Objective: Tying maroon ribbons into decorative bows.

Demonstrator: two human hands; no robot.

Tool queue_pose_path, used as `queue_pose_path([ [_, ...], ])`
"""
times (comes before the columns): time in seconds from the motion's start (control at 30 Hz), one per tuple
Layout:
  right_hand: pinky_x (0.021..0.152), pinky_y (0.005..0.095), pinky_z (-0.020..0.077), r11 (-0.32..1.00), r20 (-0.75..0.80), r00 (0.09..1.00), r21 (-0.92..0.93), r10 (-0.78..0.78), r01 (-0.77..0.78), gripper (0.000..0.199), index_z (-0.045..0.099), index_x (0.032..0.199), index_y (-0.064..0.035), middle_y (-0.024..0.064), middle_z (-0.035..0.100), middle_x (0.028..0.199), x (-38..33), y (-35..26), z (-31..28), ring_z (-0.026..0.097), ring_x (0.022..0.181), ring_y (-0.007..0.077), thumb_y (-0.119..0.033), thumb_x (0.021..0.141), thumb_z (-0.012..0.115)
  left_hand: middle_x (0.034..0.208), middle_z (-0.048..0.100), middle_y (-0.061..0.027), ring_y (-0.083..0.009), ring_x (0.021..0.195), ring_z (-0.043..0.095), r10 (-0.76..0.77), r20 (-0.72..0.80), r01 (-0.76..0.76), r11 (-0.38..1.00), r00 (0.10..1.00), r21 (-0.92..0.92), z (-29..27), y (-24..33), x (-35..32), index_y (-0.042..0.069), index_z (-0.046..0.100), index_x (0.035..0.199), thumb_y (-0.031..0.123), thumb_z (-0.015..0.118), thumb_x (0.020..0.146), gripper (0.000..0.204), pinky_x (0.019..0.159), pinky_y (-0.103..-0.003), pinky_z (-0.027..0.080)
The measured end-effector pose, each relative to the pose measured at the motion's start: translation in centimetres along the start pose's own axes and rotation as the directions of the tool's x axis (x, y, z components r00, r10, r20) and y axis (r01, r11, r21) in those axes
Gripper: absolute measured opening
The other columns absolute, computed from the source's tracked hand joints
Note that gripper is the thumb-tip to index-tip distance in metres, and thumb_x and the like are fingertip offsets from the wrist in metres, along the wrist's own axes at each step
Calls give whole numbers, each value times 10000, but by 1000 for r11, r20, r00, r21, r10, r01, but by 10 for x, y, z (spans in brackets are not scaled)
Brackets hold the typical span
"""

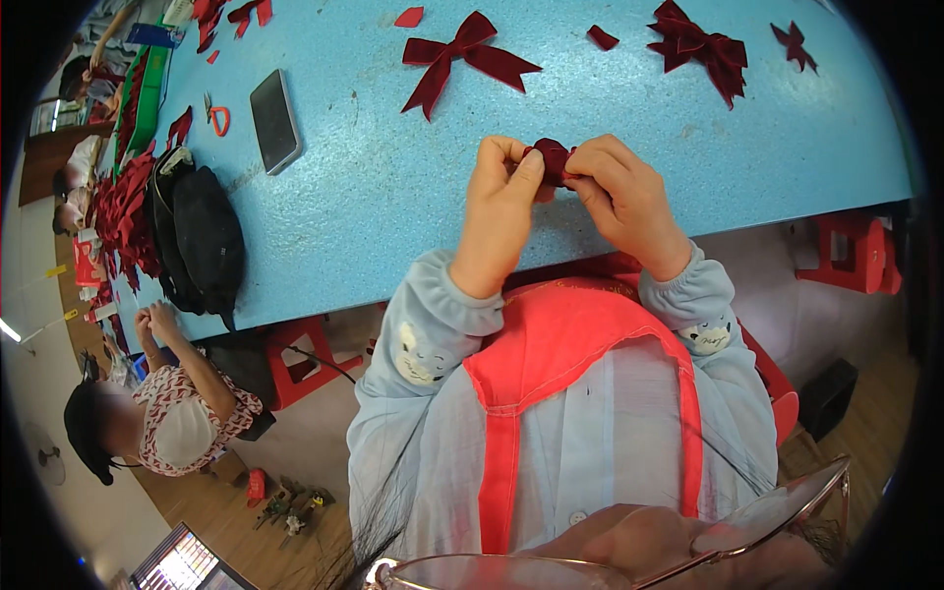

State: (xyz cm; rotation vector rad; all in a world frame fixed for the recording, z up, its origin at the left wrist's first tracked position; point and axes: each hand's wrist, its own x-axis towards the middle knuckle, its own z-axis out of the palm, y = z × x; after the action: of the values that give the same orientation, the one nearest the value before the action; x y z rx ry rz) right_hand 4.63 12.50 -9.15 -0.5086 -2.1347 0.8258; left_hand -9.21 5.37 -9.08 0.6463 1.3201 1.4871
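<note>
Close to the table's front edge, my left hand point(504, 202) and my right hand point(626, 197) pinch a small dark red velvet bow point(553, 160) between them. My left thumb and fingers grip its left side, and my right fingertips hold its right end. Parts of the bow are hidden behind my fingers. Beyond my hands lies a larger dark red velvet bow point(462, 61) with two long tails. To its right are a fuller layered bow point(699, 49) and a small bow-like piece point(794, 45).
On the blue table point(374, 226) lie a phone point(275, 121), orange-handled scissors point(217, 116), a black bag point(202, 231) and a heap of red ribbon pieces point(126, 211). A green tray point(149, 98) is at the left. Another person point(177, 408) works at the left; red stools point(851, 254) stand by the table.
</note>
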Motion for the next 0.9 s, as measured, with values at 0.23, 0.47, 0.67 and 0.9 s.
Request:
queue_pose_path([
  [0.23, 561, 316, 443, 996, 8, 997, -31, 80, -80, 132, 535, 876, -4, 114, 545, 797, -5, -5, -10, 542, 648, 259, 41, 765, 589, 770, 501, -11, -95, 679, 496, -166, 92, 174, 981, 982, -85, 0, 9, -1, 34, 464, 892, 105, 511, 895, 85, 599, -239, 419],
  [0.47, 513, 324, 430, 969, 115, 993, -246, 13, 16, 132, 523, 834, -17, 101, 520, 758, -3, -2, -12, 537, 605, 273, 28, 735, 598, 784, 524, -22, -88, 657, 497, -167, 180, 149, 983, 969, 109, -5, 3, 3, 31, 457, 882, 112, 505, 885, 95, 601, -230, 407],
  [0.67, 488, 337, 422, 953, -24, 1000, -304, 2, -9, 135, 527, 821, -30, 94, 518, 742, -3, -8, -3, 531, 567, 270, 19, 721, 602, 753, 522, -45, -95, 640, 504, 247, -5, -220, 874, 969, 434, 19, -8, -12, -4, 442, 894, 92, 539, 868, 138, 572, -260, 434],
  [0.9, 490, 336, 411, 959, 11, 1000, -284, 16, -12, 102, 525, 804, -27, 99, 507, 723, 2, -5, -20, 519, 560, 268, -1, 737, 597, 813, 551, -59, -109, 683, 549, -12, 216, -13, 993, 976, 114, 11, 10, -5, -2, 450, 939, 84, 542, 874, 142, 603, -246, 464],
])
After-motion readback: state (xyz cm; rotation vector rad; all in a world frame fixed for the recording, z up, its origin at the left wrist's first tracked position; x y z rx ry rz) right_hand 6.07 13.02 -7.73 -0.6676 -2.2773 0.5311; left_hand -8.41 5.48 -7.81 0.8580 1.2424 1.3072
